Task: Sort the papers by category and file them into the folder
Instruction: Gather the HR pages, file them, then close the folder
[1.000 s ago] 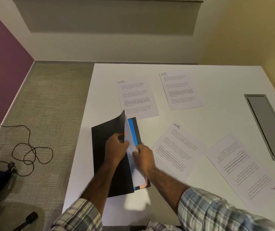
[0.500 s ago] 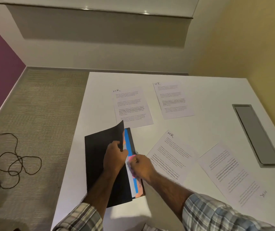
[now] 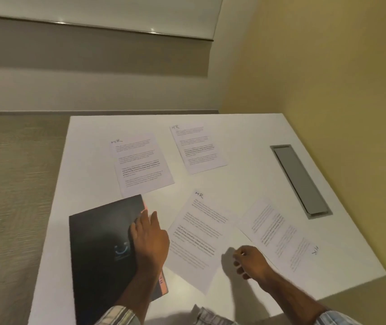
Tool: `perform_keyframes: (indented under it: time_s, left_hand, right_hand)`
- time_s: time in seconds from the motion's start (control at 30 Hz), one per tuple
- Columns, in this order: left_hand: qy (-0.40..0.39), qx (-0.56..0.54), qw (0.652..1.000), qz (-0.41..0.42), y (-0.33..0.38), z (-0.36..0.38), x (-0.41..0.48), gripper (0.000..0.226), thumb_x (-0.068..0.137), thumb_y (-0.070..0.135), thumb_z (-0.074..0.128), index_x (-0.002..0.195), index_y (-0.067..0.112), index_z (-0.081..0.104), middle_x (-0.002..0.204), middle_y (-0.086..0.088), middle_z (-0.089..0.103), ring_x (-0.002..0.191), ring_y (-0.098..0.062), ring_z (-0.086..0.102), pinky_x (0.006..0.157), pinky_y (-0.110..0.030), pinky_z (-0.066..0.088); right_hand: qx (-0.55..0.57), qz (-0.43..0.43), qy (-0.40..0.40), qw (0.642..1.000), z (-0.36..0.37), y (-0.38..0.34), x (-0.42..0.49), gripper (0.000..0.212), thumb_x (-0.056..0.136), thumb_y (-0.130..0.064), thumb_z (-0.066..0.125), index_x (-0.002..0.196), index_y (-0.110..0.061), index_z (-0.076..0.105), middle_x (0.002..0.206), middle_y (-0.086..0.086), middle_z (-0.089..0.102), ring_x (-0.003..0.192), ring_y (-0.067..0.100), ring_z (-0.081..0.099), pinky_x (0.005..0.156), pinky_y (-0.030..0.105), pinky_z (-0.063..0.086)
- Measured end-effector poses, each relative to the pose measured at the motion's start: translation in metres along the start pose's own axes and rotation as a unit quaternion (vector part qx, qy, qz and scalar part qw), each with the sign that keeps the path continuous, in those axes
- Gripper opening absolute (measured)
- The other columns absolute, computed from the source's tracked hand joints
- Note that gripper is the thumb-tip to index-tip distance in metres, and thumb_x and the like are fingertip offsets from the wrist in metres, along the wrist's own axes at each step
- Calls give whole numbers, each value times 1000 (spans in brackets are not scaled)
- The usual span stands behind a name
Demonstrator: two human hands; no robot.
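- Flat and straight-fingered, the left hand [image 3: 148, 240] presses on the right edge of the closed black card folder [image 3: 100, 242] and grips nothing; the right hand [image 3: 251, 261] hangs with its fingers loosely curled and, as far as I can see, empty, just at the 4 o'clock corner of the nearest white printed sheet [image 3: 196, 235]
- That folder lies at 8 o'clock on the white table [image 3: 246, 127], with a pink divider edge [image 3: 145, 206] peeking out along its right side
- Four sheets hand-marked "HR" lie loose and unfiled: the nearest at 6 o'clock just beside the folder, a turned-round sheet [image 3: 285, 235] at 4 o'clock whose corner meets or overlaps it (I cannot tell which), a far left sheet [image 3: 140, 163] at 11 o'clock and a far right sheet [image 3: 198, 148] at 12 o'clock
- Each sheet should be light, limp and easily creased, and it clings flat to the smooth top, so I would pinch a free corner or edge, not the middle
- By comparison the folder looks stiffer; its cover probably needs one hand to hold it open while the other slides paper in
- Well apart at 2 o'clock sits a grey metal cable hatch [image 3: 299, 179]
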State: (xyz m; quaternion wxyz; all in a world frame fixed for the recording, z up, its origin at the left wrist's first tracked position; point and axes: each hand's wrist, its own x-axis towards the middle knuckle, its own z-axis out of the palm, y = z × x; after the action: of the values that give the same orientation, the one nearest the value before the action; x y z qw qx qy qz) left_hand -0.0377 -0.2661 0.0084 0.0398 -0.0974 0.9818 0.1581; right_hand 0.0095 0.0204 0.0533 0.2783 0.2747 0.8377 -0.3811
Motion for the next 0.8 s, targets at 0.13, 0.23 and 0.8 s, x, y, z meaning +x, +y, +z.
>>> perform_keyframes:
  time_s: [0.13,0.23,0.8]
  left_hand:
    - [-36,15,990,139,28,29,-22,54,90,20,55,143,8,54,155,-22,43,145,-42,39,121,-53,21]
    - [-141,2,972,186,46,64,-41,64,86,41,45,142,11,57,156,-19,43,141,-42,45,114,-53,34]
    - [-245,97,961,86,216,105,-42,78,100,38,47,162,18,4,169,-15,-14,157,-37,-6,125,-50,4]
  right_hand:
    - [-117,-13,5,993,-23,32,10,13,91,-18,56,79,-14,62,80,2,65,68,16,58,60,29,46]
    - [-210,4,7,978,-49,53,22,14,92,-26,52,83,-19,59,94,-1,67,86,16,63,73,30,49]
    - [-127,176,142,966,-209,170,137,74,71,-46,85,125,-16,45,125,15,48,114,34,51,91,53,53]
